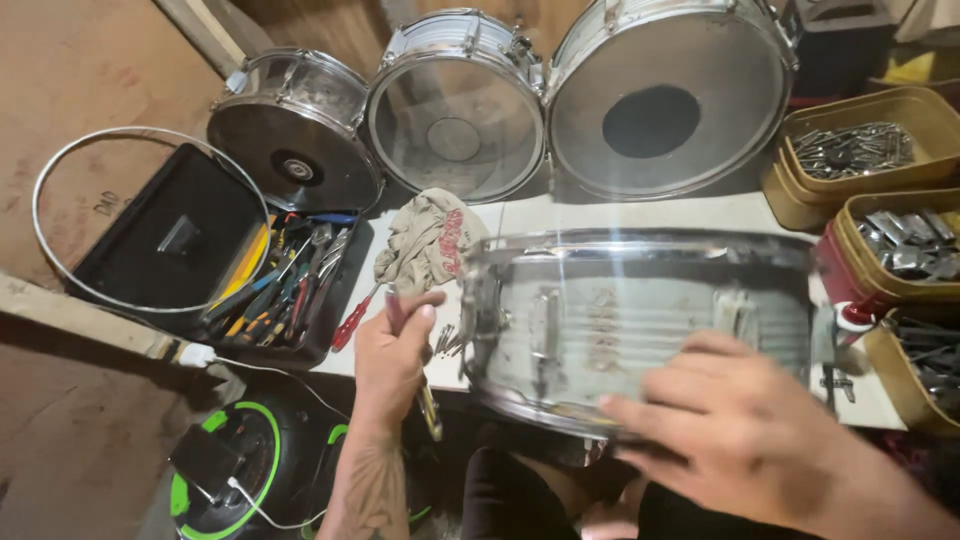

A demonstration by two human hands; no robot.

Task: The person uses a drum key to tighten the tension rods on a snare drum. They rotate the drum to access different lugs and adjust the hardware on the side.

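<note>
A silver snare drum shell (640,310) lies on its side in front of me, its rim blurred by motion. My right hand (730,420) is spread flat on the shell's near side, fingers apart, steadying it. My left hand (392,355) is closed around a screwdriver (425,400) held just left of the drum, its shaft pointing down. A small pile of screws (445,342) lies between that hand and the shell.
Three drums (455,105) lean against the back wall. An open black toolbox (285,285) with several tools and a metal hoop (140,215) sit at left, a rag (425,240) beside them. Tan tubs of metal parts (860,150) stand at right. A green-ringed device (235,465) is below.
</note>
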